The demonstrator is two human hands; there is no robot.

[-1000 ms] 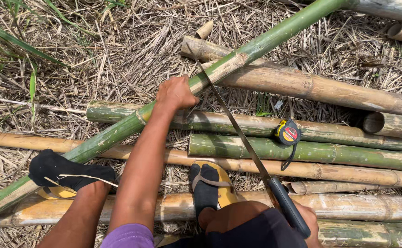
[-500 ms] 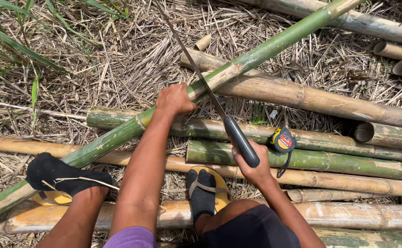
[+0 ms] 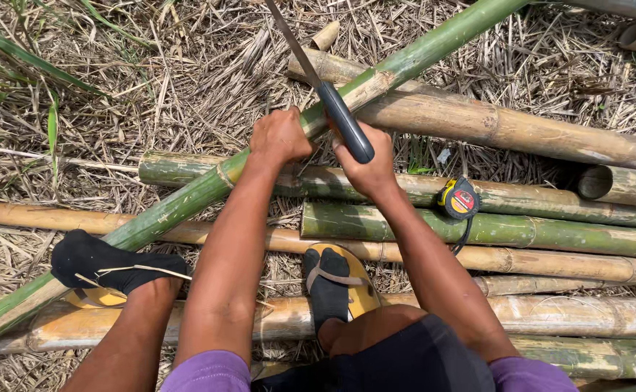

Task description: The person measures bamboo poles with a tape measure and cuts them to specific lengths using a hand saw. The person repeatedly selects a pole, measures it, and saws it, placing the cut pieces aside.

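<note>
Ground (image 3: 151,80) covered in dry straw carries several bamboo poles (image 3: 477,123) (green and yellowed) and a tape measure (image 3: 460,198).

- The right hand (image 3: 367,163) has been raised from beside the knee to just beside the left hand (image 3: 280,136).
- The long knife (image 3: 325,94) has been swung up across the green bamboo pole (image 3: 187,199).
</note>
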